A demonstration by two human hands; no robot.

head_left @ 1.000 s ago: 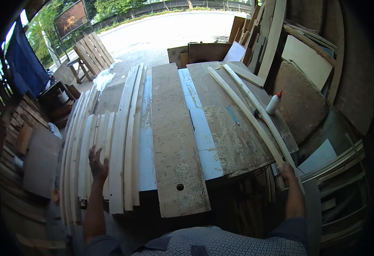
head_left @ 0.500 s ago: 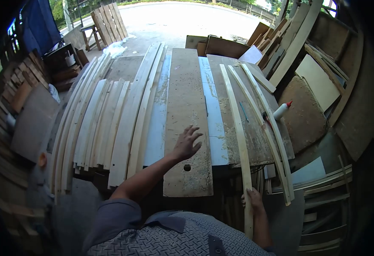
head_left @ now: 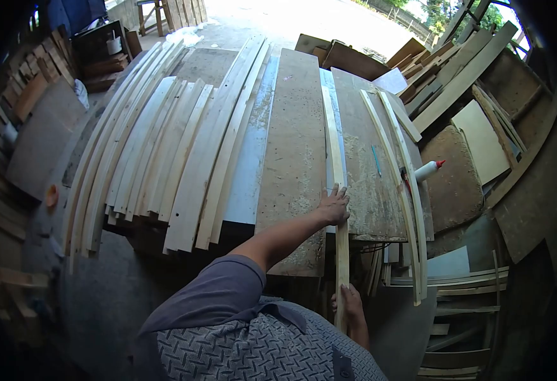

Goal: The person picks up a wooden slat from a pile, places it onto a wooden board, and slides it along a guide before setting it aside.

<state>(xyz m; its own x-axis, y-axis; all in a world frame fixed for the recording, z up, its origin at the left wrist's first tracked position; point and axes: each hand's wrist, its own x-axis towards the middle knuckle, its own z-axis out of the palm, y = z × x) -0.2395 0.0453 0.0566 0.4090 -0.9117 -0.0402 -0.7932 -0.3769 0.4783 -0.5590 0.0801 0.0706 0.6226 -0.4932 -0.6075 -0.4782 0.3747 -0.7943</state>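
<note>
A long, narrow wooden strip [head_left: 333, 140] lies lengthwise over the blue-white strip of the worktable, its near end reaching toward my body. My left hand [head_left: 334, 206] is closed over the strip near the table's front edge. Lower down, my right hand [head_left: 349, 305] grips the same strip close to its near end. Left of the strip is a wide brown board [head_left: 295, 127] with wood shavings on it. To the right, two more long strips [head_left: 405, 190] lie side by side, with a teal pencil [head_left: 376, 160] between them and the held strip.
Many pale wooden strips [head_left: 157, 140] lie on the table's left part. A white glue bottle with a red cap [head_left: 428, 170] lies at the right edge. Boards lean along the right side [head_left: 466, 82]. More wood pieces are stacked at the far left [head_left: 40, 79].
The held strip has moved left, from the right part of the table onto the blue-white strip. My left hand, open above the brown board before, has closed on it. The view has shifted.
</note>
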